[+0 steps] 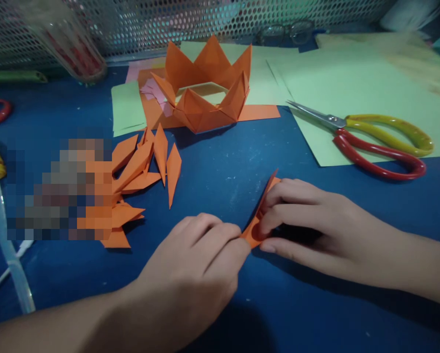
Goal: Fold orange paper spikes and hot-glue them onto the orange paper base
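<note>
Orange paper piece (254,231), seemingly folded, one edge raised, slanting, between fingers (229,230), partly hidden.

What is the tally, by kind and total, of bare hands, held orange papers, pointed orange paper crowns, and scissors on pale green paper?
Bare left hand, bare right hand: 2
Held folded orange paper: 1
Pointed orange paper crown: 1
Red-and-yellow-handled scissors: 1
Total: 5

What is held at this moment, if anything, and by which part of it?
A folded orange paper piece: the left grip holds its near-left end, the right grip its right side.
</note>
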A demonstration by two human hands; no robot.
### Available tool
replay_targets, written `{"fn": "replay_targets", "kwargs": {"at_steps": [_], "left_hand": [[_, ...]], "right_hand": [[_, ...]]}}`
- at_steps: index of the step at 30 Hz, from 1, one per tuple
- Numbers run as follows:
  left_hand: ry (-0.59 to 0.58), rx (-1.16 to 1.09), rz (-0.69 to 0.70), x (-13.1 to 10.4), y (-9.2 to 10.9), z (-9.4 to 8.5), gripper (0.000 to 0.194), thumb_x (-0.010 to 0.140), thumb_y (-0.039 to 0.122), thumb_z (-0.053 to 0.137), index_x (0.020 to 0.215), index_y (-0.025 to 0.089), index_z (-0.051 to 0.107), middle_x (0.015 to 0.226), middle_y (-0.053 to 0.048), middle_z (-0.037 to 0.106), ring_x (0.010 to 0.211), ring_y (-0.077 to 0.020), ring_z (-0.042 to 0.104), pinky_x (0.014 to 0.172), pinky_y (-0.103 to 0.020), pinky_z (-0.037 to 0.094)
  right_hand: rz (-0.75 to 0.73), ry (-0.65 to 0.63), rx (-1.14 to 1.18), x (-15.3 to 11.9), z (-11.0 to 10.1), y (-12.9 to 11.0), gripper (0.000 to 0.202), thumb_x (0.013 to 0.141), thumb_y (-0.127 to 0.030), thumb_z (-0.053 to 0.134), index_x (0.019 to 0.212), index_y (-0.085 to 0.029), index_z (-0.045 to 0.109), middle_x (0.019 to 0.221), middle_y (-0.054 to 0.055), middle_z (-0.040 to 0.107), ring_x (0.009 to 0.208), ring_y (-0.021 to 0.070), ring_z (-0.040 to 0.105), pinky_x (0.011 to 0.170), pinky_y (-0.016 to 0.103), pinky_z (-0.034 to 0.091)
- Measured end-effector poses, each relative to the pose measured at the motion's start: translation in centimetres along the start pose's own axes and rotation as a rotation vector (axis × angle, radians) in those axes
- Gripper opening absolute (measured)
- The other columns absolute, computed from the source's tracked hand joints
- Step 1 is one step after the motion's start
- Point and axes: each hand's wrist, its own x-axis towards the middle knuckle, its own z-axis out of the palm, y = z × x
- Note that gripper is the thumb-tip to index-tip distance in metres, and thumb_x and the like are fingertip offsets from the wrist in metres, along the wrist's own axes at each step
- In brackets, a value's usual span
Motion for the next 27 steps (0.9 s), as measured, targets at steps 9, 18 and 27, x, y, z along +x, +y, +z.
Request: {"fn": "replay_targets", "kwargs": {"at_steps": [9,18,27], "left_hand": [[-0.034,0.176,0.120,-1.3,0.8,-0.5,0.032,0.092,0.012,0.037,0.118,0.008,0.054,0.069,-0.001,0.059,0.057,-0.0176,0.048,0.052,-0.033,0.035],[-0.037,0.243,0.091,-1.8,1.4,-0.3,0.033,0.090,0.010,0.037,0.118,0.006,0.053,0.066,0.000,0.057,0.054,-0.0168,0.050,0.049,-0.031,0.036],[0.016,0.304,-0.012,-1.4,2.5,0.0,0.028,0.086,0.013,0.046,0.111,0.008,0.059,0.064,0.002,0.059,0.050,-0.0133,0.052,0.047,-0.029,0.036]], "right_hand": [[0.206,0.011,0.045,0.0,0.4,-1.2,0.011,0.085,-0.024,0.057,0.075,-0.023,0.058,0.082,-0.001,0.062,0.081,0.0135,0.056,0.078,0.032,0.043],[0.330,-0.024,0.032,0.1,0.6,-1.6,0.010,0.082,-0.024,0.056,0.072,-0.024,0.057,0.083,-0.001,0.061,0.080,0.0161,0.056,0.081,0.039,0.041],[0.392,-0.002,0.114,0.6,0.4,-2.0,0.015,0.080,-0.024,0.059,0.065,-0.024,0.058,0.078,-0.002,0.060,0.075,0.0124,0.056,0.082,0.035,0.043]]}}
